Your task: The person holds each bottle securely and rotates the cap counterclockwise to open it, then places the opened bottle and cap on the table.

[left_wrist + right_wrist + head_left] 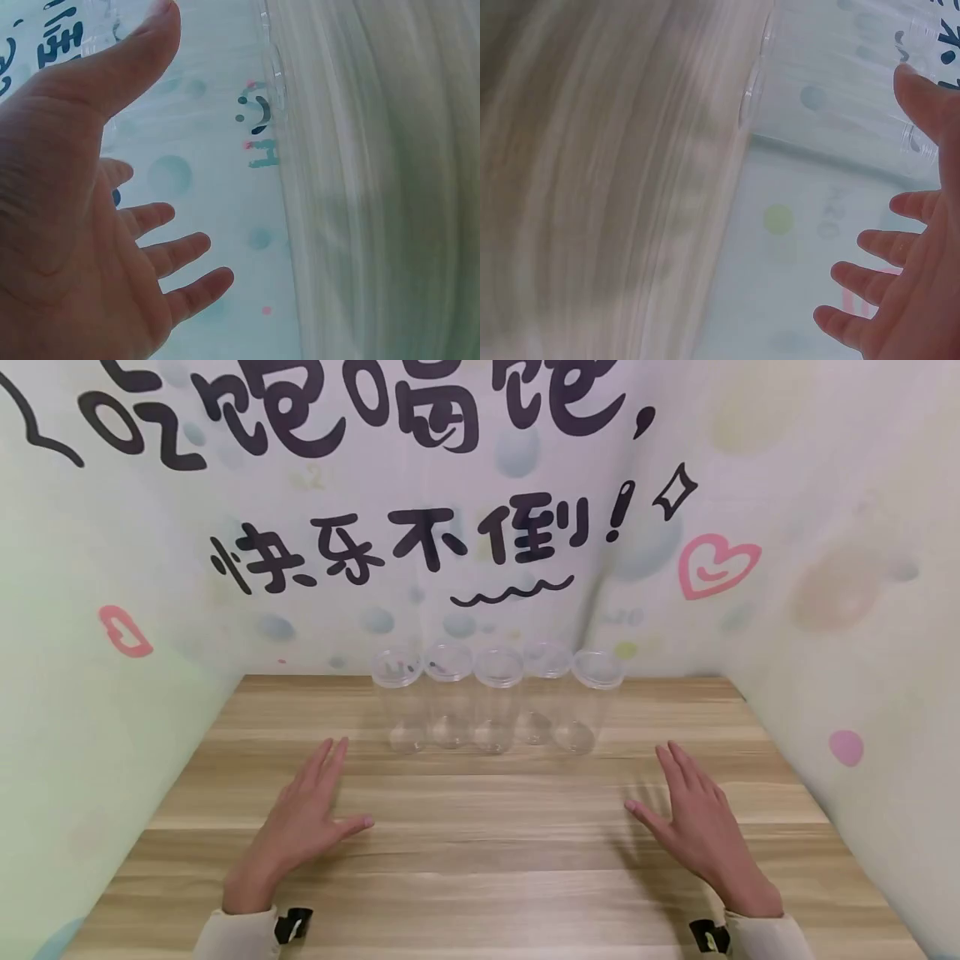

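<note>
Several clear plastic cups with pale round rims stand upright in a close group at the back of the table, among them a leftmost cup [405,706], a middle cup [497,706] and a rightmost cup [588,706]. My left hand [300,818] is in front and to the left of them, its fingers straight and thumb spread inward. On the other side, my right hand [701,822] mirrors it, palm facing in. Both hands hold nothing and are apart from the cups. In the right wrist view a see-through cup [832,105] appears beyond the thumb.
The wooden table [480,843] runs back to a white printed wall [337,627] with black lettering, close behind the cups. Side walls [847,652] flank the table at left and right. A black strap [294,925] sits at the left sleeve's cuff, another strap [708,935] at the right.
</note>
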Demonstrator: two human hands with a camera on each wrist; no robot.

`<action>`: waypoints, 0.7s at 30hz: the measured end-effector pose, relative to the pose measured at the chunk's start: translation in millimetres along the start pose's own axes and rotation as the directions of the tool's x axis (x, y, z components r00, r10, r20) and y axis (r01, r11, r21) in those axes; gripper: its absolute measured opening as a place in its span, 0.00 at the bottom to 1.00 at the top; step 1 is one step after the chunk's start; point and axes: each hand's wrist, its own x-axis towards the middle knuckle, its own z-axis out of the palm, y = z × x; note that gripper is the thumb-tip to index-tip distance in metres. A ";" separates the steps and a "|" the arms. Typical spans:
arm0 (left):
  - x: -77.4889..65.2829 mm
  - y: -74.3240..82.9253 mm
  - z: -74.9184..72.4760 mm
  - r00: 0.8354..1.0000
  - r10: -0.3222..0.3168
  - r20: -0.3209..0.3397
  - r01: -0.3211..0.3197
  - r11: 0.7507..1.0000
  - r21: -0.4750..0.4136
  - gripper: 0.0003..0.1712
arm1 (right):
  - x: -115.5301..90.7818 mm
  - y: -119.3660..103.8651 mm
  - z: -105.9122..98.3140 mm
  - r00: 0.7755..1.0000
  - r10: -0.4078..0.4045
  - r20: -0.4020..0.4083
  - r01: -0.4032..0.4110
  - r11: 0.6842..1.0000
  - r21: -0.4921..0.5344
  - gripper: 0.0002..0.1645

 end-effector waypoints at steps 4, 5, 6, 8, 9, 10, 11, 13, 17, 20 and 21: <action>3.7 -2.5 -0.4 1.000 -0.021 -0.007 0.021 0.998 -0.052 0.70 | 3.4 -3.9 0.7 1.000 -0.004 0.002 0.004 1.000 0.005 0.54; 4.9 -3.3 -0.5 0.999 -0.030 -0.014 0.029 0.997 -0.069 0.71 | 4.4 -4.9 1.0 1.000 -0.007 0.001 0.007 1.000 0.007 0.54; 6.1 -4.0 -0.4 0.999 -0.039 -0.019 0.037 0.996 -0.085 0.72 | 5.3 -6.0 1.2 1.000 -0.008 0.003 0.008 1.000 0.011 0.54; 9.0 -4.2 -1.3 0.998 -0.056 -0.030 0.052 0.991 -0.122 0.73 | 7.5 -7.8 0.7 1.000 -0.010 0.007 0.010 1.000 0.017 0.54; 10.7 -3.8 -1.7 0.997 -0.065 -0.033 0.060 0.988 -0.143 0.74 | 8.5 -8.6 0.5 1.000 -0.010 0.008 0.010 1.000 0.017 0.54; 12.9 -3.2 -2.0 0.997 -0.073 -0.034 0.067 0.984 -0.164 0.74 | 9.4 -9.3 -0.1 1.000 -0.011 0.008 0.011 1.000 0.017 0.54; 15.5 -2.5 -2.3 0.996 -0.078 -0.035 0.071 0.981 -0.183 0.74 | 10.4 -9.9 -0.8 1.000 -0.012 0.006 0.012 1.000 0.017 0.54; 20.6 -0.6 -3.3 0.996 -0.085 -0.037 0.075 0.973 -0.220 0.74 | 12.6 -11.1 -1.9 1.000 -0.017 0.002 0.017 1.000 0.016 0.54; 29.7 2.0 -2.8 0.992 -0.110 -0.054 0.090 0.955 -0.284 0.76 | 17.5 -14.4 -2.2 0.999 -0.036 -0.006 0.036 0.999 0.021 0.54; 34.8 4.2 -1.4 0.987 -0.143 -0.070 0.112 0.936 -0.334 0.77 | 21.0 -18.4 -1.0 0.999 -0.043 0.001 0.043 0.999 0.029 0.54; 36.9 5.3 -1.0 0.985 -0.153 -0.077 0.117 0.929 -0.350 0.77 | 22.3 -20.2 -0.8 0.999 -0.044 0.003 0.044 0.998 0.033 0.54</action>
